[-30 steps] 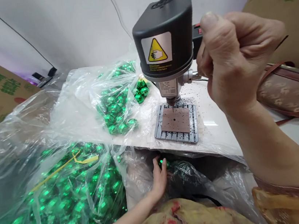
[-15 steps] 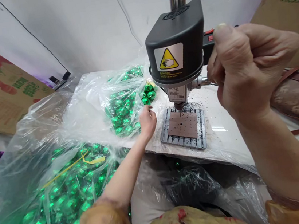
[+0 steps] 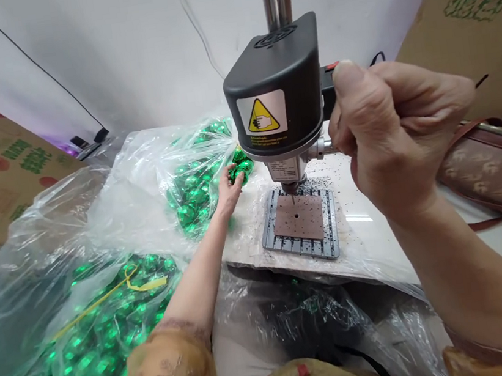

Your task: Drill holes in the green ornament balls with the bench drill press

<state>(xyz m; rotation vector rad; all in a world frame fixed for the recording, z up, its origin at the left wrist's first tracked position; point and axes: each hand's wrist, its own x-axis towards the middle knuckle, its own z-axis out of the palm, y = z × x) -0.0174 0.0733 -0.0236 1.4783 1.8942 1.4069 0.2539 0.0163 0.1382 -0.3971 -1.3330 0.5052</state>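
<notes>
My left hand (image 3: 229, 189) reaches to the shiny green balls (image 3: 241, 167) at the mouth of a clear plastic bag. Its thumb and fingers are apart, with the fingertips at one of the balls; a firm hold does not show. My right hand (image 3: 391, 126) is a closed fist beside the black-headed drill press (image 3: 272, 86), wrapped round its feed handle, most of which the fist hides. Under the drill bit lies a brown square board (image 3: 299, 217) with a small dark hole, on a slotted grey metal base (image 3: 332, 239). Dark shavings are strewn over both.
A large clear bag of green balls (image 3: 92, 357) with a yellow tie (image 3: 148, 284) fills the lower left. Cardboard boxes (image 3: 7, 164) stand left and right. A brown patterned handbag (image 3: 492, 162) lies at the right on the white table (image 3: 379, 245).
My left hand has moved up to the green balls, and its fingers have spread from a closed pose. My right hand stays at the handle. The whole view has shifted slightly.
</notes>
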